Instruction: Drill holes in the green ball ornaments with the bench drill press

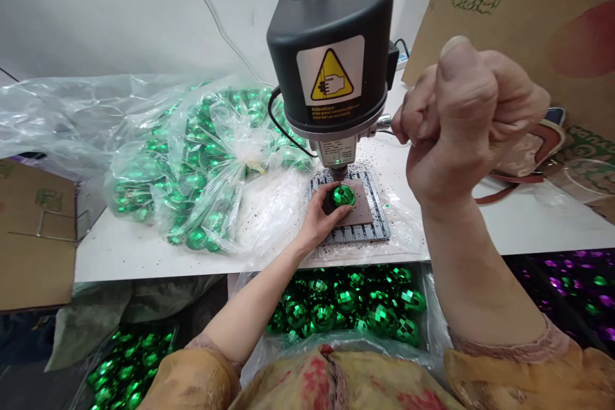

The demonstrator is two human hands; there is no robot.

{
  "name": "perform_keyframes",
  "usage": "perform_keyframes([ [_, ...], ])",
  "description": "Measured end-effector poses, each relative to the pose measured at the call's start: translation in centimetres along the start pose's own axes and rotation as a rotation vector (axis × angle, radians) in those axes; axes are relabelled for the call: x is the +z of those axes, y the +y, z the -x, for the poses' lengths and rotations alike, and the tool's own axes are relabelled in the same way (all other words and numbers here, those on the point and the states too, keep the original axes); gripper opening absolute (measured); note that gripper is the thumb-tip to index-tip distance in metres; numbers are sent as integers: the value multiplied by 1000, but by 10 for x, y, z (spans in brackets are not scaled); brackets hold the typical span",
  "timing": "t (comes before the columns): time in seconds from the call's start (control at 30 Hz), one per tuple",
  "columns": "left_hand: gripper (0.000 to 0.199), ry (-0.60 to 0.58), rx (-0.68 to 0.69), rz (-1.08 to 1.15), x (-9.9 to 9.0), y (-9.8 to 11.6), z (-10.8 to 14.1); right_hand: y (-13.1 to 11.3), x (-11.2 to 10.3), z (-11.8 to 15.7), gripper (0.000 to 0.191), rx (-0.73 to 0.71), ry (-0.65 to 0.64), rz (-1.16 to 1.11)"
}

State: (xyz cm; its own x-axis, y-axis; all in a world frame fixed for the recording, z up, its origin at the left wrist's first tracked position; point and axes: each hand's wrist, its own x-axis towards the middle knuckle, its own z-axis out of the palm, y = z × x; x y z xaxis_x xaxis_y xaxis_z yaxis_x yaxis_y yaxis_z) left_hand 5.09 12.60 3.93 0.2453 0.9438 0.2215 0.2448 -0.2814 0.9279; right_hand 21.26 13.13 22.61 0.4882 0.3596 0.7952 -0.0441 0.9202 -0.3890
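Small craft workshop: benchtop drill press on white worktable, bagged green mirror balls, cardboard cartons.

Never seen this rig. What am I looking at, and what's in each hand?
This is one view, from a camera on the person's head, looking down at their hands. The black-topped machine is a small bench drill press above a slotted metal base plate. The left hand holds a shiny green faceted ball on a brown pad on that plate. The right hand is closed around a silver feed lever. Clear bags of green balls lie on the white table; more green balls sit below its edge.
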Motion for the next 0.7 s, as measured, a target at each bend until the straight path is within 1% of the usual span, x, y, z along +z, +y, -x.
perform_keyframes([
  [0.17,59,-11,-26,16,0,0,0,-5,-4,8,57,30,-14,113],
  [0.3,58,-16,-22,16,-1,-1,0,-5,-10,20,61,-1,-14,113],
  [0.47,57,-17,-12,14,-1,1,0,5,-19,28,58,-57,-28,76],
  [0.6,58,-26,-17,15,0,1,0,14,-24,32,58,-191,-46,18],
  [0.7,58,-27,-8,11,0,-1,0,17,-26,35,56,-193,-56,43],
])
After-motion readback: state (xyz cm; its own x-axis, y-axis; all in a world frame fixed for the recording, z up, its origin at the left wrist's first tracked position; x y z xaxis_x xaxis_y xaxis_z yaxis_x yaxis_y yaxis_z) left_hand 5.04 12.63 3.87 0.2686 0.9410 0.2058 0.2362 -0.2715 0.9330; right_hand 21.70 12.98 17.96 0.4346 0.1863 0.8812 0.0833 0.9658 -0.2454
